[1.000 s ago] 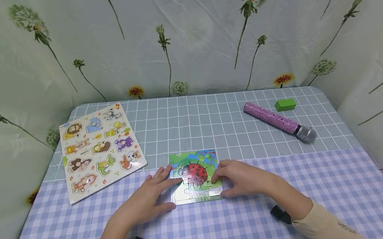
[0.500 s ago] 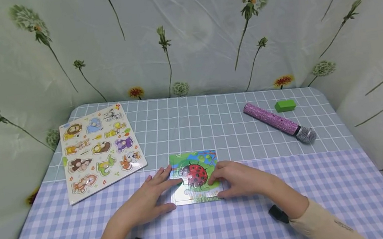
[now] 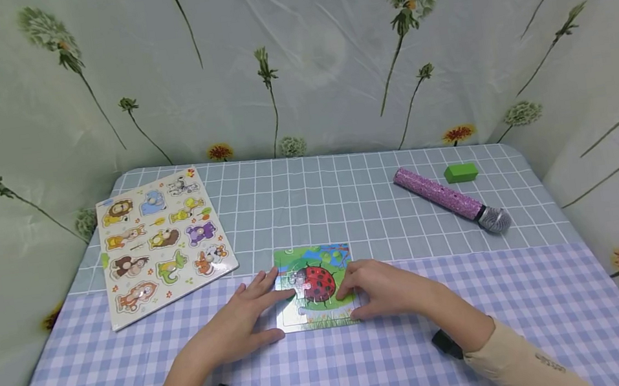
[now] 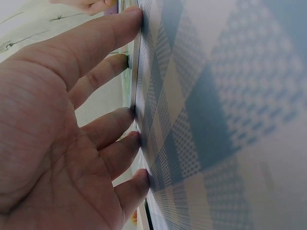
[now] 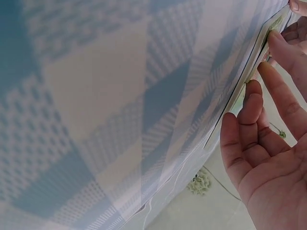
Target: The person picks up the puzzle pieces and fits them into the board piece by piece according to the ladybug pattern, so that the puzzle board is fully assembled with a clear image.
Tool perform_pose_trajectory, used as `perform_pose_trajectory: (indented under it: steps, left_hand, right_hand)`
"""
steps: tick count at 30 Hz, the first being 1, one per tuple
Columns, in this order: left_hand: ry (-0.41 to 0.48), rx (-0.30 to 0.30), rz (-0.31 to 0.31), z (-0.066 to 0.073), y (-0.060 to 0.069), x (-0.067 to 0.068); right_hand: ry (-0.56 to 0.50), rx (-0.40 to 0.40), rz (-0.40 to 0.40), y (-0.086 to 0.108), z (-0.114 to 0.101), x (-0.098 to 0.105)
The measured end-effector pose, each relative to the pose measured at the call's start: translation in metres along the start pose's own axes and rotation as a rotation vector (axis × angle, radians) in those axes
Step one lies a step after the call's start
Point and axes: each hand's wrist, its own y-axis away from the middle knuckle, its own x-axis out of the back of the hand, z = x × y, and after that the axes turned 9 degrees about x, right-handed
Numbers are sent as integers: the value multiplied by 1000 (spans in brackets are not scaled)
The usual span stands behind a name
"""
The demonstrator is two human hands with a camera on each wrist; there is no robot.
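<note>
A square ladybug jigsaw puzzle (image 3: 319, 281) lies flat on the checked cloth in front of the person. My left hand (image 3: 238, 323) spreads over its left side, index fingertip on the picture and thumb by the lower left corner. The left wrist view has those fingers (image 4: 103, 76) extended along the puzzle's thin edge. At the right side, my right hand (image 3: 387, 288) touches the picture with its bent index finger, the thumb at the lower right edge. The right wrist view shows the thumb and index on the board (image 5: 254, 57), other fingers loosely bent; no piece shows between them.
An animal peg puzzle board (image 3: 166, 244) lies at the back left. At the back right are a glittery pink microphone (image 3: 447, 195) and a green block (image 3: 461, 173). A floral curtain (image 3: 320, 54) hangs behind and beside the table.
My right hand has shifted slightly left on the puzzle's right side. Glare on the puzzle's lower part has lessened. The left hand stays where it was.
</note>
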Motion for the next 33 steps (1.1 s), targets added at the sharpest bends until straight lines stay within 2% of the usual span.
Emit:
perform_pose_trajectory:
  steps: [7, 17, 22, 26, 33]
  left_hand:
    - [5, -15, 5, 2, 0, 2]
    - [18, -2, 11, 4, -3, 0]
    - [30, -5, 9, 1, -1, -3]
    - [4, -5, 16, 0, 1, -4]
    - [-54, -12, 50, 3, 4, -3]
  right_hand:
    - [9, 31, 11, 1, 4, -1]
    - [19, -55, 36, 1, 0, -1]
    - [17, -50, 50, 3, 1, -6]
    - [21, -44, 60, 5, 0, -6]
    - [89, 2, 85, 10, -5, -2]
